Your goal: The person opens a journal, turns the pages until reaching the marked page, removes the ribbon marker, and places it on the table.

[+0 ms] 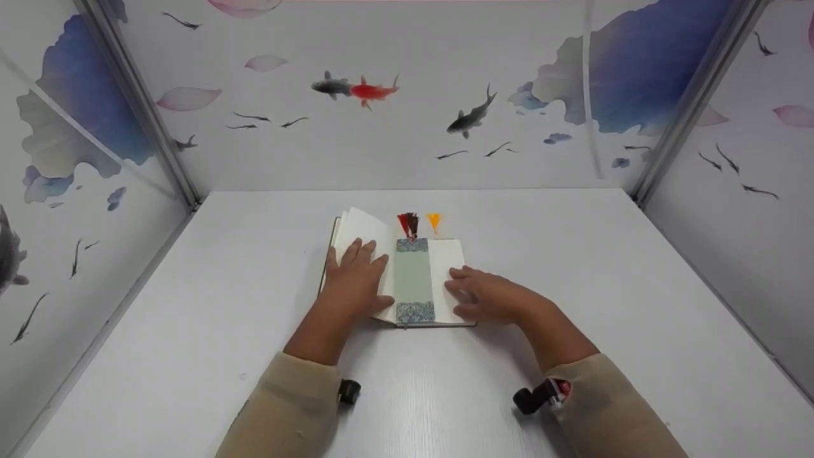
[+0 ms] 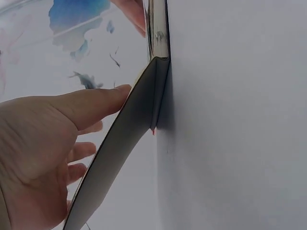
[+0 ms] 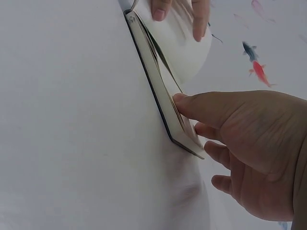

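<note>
On the table lies a notebook with cream pages, opened wide. Its left cover and pages tilt up from the table, as the left wrist view shows of the cover. My left hand rests on the left page with its fingers spread. A pale green bookmark with blue patterned ends lies along the right page by the fold. Red and dark brown tassels stick out past the top edge. My right hand touches the right page's outer edge, its fingers relaxed and its thumb on the paper.
A yellow tassel also shows above the notebook; what it hangs from is hidden. White table surrounds the notebook. Printed panels with fish close off the back and both sides.
</note>
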{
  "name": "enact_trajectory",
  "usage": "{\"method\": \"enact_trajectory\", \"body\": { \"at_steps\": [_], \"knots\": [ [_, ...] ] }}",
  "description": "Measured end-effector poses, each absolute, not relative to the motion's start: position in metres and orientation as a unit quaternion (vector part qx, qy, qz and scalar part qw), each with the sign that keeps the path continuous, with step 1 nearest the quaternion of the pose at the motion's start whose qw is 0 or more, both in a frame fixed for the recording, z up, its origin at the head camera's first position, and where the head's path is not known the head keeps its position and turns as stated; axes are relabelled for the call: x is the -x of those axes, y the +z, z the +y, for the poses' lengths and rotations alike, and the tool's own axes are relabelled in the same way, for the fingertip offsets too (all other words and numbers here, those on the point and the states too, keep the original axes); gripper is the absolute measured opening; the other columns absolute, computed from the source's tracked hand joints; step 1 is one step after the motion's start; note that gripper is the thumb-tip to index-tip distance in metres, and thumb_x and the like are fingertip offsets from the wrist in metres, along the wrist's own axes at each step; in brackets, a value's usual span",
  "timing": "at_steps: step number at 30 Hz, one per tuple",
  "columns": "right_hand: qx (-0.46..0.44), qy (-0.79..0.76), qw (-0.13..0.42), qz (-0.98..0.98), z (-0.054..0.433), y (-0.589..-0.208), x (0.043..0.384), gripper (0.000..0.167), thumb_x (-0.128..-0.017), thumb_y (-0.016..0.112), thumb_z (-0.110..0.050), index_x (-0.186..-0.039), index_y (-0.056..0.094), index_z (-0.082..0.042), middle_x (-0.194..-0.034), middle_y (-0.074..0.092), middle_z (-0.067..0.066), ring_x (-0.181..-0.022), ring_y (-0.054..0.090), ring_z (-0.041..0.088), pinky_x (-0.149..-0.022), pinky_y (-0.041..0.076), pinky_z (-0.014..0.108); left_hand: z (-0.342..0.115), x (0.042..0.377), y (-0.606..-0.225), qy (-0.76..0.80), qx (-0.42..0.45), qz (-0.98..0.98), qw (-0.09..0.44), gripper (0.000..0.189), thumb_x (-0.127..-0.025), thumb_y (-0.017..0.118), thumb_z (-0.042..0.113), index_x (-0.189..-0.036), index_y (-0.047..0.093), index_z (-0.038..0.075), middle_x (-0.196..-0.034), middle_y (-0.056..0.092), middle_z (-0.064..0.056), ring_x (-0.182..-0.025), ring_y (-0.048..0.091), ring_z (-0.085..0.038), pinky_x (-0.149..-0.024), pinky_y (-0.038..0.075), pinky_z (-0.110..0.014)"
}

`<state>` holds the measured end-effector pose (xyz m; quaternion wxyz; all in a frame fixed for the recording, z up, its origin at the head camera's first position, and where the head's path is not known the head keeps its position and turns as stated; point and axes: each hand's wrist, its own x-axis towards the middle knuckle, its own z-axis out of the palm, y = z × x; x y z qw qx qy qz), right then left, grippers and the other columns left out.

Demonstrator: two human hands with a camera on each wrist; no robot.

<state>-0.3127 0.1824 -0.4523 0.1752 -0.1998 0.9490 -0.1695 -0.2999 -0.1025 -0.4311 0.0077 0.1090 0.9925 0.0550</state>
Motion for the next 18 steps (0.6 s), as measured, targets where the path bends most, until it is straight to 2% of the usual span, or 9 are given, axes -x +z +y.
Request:
{"method": "enact_trajectory", "body": {
  "at_steps": [5, 7, 14, 18],
  "knots": [
    [0.199, -0.173, 0.178, 0.948, 0.183, -0.452, 0.313, 0.066, -0.104, 0.069, -0.038, -0.165, 0.044, -0.028, -0.180, 0.025, -0.007, -0.169, 0.017, 0.030, -0.135, 0.021, 0.060, -0.107, 0.297, -0.432, 0.063, -0.097, 0.992, 0.059, 0.078, -0.095, 0.075, 0.055, -0.161, 0.051, 0.022, -0.176, 0.034, -0.011, -0.167, 0.023, -0.036, -0.131, 0.003, -0.074],
    [0.204, -0.176, 0.176, 0.947, 0.183, -0.452, 0.313, 0.066, -0.104, 0.069, -0.036, -0.165, 0.044, -0.027, -0.179, 0.026, -0.007, -0.169, 0.017, 0.029, -0.135, 0.021, 0.059, -0.108, 0.296, -0.432, 0.078, -0.093, 0.990, 0.074, 0.075, -0.096, 0.074, 0.053, -0.161, 0.051, 0.023, -0.176, 0.035, -0.010, -0.167, 0.025, -0.036, -0.132, 0.005, -0.074],
    [0.203, -0.189, 0.176, 0.944, 0.183, -0.453, 0.313, 0.065, -0.104, 0.069, -0.034, -0.164, 0.046, -0.026, -0.179, 0.029, -0.006, -0.169, 0.020, 0.029, -0.135, 0.023, 0.058, -0.114, 0.295, -0.432, 0.133, -0.098, 0.977, 0.133, 0.073, -0.100, 0.071, 0.045, -0.165, 0.044, 0.024, -0.178, 0.030, -0.010, -0.167, 0.025, -0.036, -0.133, 0.024, -0.062],
    [0.188, -0.190, 0.180, 0.947, 0.181, -0.452, 0.313, 0.065, -0.103, 0.070, -0.033, -0.164, 0.046, -0.029, -0.178, 0.029, -0.007, -0.169, 0.020, 0.028, -0.134, 0.023, 0.058, -0.114, 0.294, -0.432, 0.148, -0.091, 0.971, 0.161, 0.075, -0.100, 0.072, 0.042, -0.166, 0.042, 0.026, -0.179, 0.027, -0.009, -0.167, 0.025, -0.035, -0.133, 0.026, -0.060]
  ]
}}
